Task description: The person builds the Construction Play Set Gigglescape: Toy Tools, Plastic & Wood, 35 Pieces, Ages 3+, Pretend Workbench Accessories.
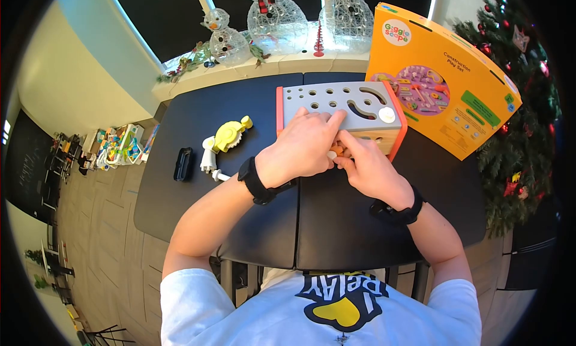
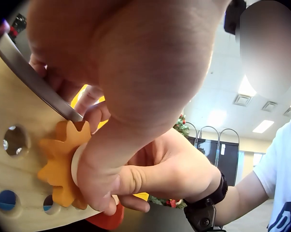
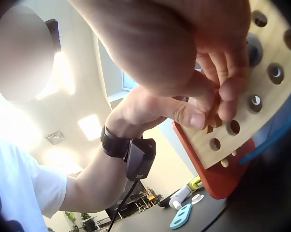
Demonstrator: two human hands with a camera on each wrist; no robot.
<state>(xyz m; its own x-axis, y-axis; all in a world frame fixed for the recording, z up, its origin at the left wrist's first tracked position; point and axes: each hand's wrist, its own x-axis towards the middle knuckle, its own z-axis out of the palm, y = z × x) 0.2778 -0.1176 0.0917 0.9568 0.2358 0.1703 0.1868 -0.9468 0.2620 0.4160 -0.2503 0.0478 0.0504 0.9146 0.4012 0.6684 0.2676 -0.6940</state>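
An orange toy gear (image 2: pixel 63 162) with a white round cap at its centre lies against the holed wooden side panel (image 2: pixel 20 116) of a toy box. My left hand (image 1: pixel 300 145) reaches over the edge of the box's grey top (image 1: pixel 333 94), and its thumb presses the cap. From the other side, my right hand (image 1: pixel 375 166) holds the gear with thumb and bent fingers. Both hands meet closely there, hiding much of the gear in the head and right wrist views. Coral-red end boards (image 1: pixel 396 121) flank the box.
A yellow and white toy tool (image 1: pixel 231 136) and a small black case (image 1: pixel 183 164) lie left on the black table (image 1: pixel 264 226). A yellow play set carton (image 1: pixel 441 70) stands behind at right. A teal holed strip (image 3: pixel 181 216) shows in the right wrist view.
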